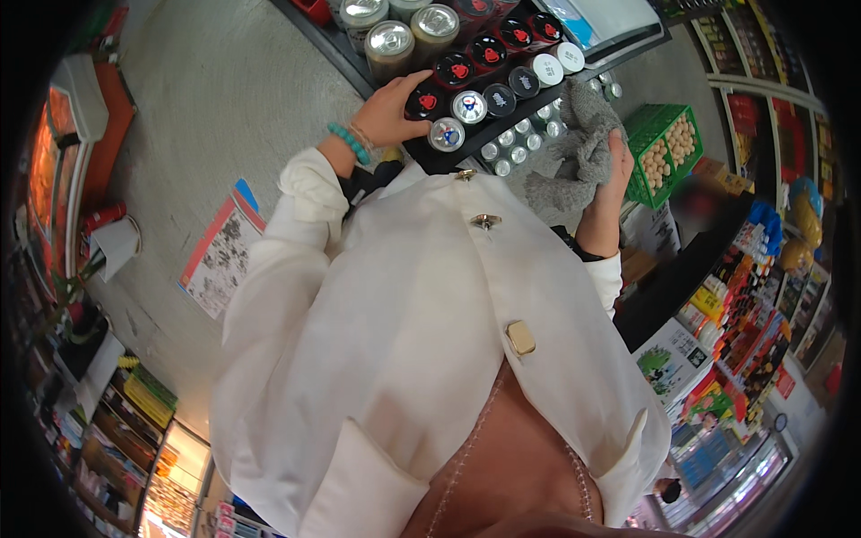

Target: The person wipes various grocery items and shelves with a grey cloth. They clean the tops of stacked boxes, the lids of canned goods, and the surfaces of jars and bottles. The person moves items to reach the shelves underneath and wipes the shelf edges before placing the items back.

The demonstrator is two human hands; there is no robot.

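Observation:
At the near left edge of a dark shelf, my left hand curls around a can with a black-and-red top, thumb on the near side and fingers on the far side. Beside that can stand silver-topped cans with a blue and red mark, and a row of black-and-red tops runs away from it. Dark-lidded and white-lidded containers line the right side. A crumpled grey cloth hangs from my right hand, right of the shelf; some fingers are hidden.
Taller cans stand at the back left. Several silver-topped cans sit lower, beyond the shelf's right edge. A green crate of eggs is at right, near a dark counter edge. A printed sheet lies on the floor.

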